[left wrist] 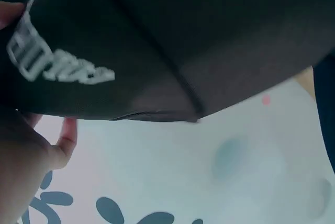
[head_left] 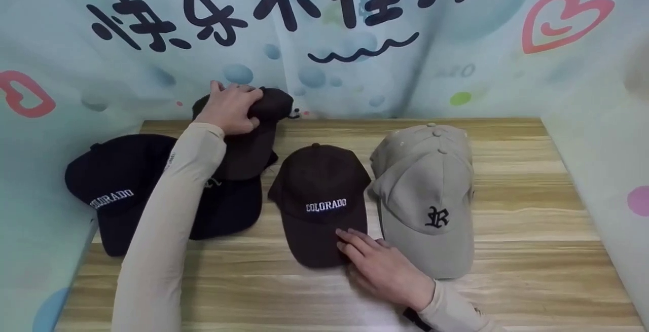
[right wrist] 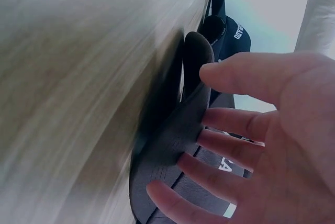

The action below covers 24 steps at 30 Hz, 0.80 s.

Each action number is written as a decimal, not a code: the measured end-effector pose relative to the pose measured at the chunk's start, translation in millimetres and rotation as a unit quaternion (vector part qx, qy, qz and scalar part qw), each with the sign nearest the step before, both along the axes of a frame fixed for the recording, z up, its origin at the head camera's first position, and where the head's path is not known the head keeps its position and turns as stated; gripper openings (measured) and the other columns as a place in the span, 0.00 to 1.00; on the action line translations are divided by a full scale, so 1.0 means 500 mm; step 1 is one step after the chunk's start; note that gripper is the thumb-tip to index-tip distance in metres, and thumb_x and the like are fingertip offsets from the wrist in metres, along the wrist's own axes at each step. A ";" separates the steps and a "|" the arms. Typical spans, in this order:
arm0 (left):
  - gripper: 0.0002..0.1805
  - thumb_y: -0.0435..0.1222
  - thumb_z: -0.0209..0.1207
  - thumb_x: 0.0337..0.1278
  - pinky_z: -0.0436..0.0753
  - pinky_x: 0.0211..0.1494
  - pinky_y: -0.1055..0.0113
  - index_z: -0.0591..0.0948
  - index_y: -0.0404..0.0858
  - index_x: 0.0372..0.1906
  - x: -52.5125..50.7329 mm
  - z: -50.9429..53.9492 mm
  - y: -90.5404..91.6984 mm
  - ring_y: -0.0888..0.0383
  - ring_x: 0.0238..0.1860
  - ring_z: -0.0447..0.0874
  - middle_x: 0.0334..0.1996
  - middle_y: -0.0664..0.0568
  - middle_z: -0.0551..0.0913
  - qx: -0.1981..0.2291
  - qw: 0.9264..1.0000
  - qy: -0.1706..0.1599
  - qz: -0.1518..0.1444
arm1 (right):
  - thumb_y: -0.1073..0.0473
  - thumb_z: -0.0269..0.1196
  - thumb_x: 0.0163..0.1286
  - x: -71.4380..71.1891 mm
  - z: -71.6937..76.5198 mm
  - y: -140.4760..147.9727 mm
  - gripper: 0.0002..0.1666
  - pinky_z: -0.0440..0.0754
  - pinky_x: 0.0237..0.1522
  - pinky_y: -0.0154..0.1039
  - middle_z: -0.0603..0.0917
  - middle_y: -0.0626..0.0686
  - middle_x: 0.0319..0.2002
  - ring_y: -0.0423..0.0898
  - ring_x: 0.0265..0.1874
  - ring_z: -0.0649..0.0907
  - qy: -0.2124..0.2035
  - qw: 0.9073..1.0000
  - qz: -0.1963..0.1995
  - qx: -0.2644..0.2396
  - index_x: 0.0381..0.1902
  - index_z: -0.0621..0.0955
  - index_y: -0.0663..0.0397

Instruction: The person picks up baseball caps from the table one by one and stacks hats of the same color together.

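My left hand (head_left: pixel 230 109) grips the crown of a dark brown cap (head_left: pixel 248 152) at the back left, above a navy cap (head_left: pixel 230 210). In the left wrist view white lettering shows on the held cap (left wrist: pixel 136 41), with fingertips (left wrist: pixel 67 140) at its edge. Another dark brown cap (head_left: pixel 324 180), lettered COLORADO, sits mid-table with its brim toward me. My right hand (head_left: pixel 383 266) rests its fingers on the right side of that brim. Seen from the right wrist, these fingers (right wrist: pixel 214 177) are nearly straight across the brim (right wrist: pixel 167 156), the thumb apart from them.
A navy COLORADO cap (head_left: pixel 127 170) lies at the far left, partly behind my left sleeve (head_left: pixel 157 230). Several beige caps (head_left: pixel 431 190) are stacked on the right. The wooden table (head_left: pixel 532 251) meets a printed backdrop (head_left: pixel 345 88) behind and at both sides.
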<state>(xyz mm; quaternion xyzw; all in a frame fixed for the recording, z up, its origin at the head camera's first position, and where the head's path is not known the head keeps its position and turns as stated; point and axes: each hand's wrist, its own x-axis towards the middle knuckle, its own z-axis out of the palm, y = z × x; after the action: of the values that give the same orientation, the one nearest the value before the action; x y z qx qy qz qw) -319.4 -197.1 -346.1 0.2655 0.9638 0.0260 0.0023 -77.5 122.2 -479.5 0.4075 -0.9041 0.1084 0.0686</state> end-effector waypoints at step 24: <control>0.11 0.40 0.64 0.46 0.49 0.66 0.44 0.83 0.34 0.23 0.015 0.033 0.034 0.44 0.53 0.65 0.49 0.42 0.72 0.034 0.993 0.043 -0.101 | 0.54 0.62 0.65 -0.006 0.001 0.000 0.25 0.80 0.45 0.45 0.69 0.52 0.67 0.50 0.64 0.70 -0.006 1.000 0.007 -0.014 0.59 0.75 0.56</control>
<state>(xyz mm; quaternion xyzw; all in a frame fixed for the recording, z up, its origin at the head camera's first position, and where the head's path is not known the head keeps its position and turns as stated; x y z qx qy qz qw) -312.1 -179.9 -329.9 0.3624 0.9298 0.0467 -0.0452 -80.3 122.3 -478.8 0.4126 -0.8999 0.1239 0.0683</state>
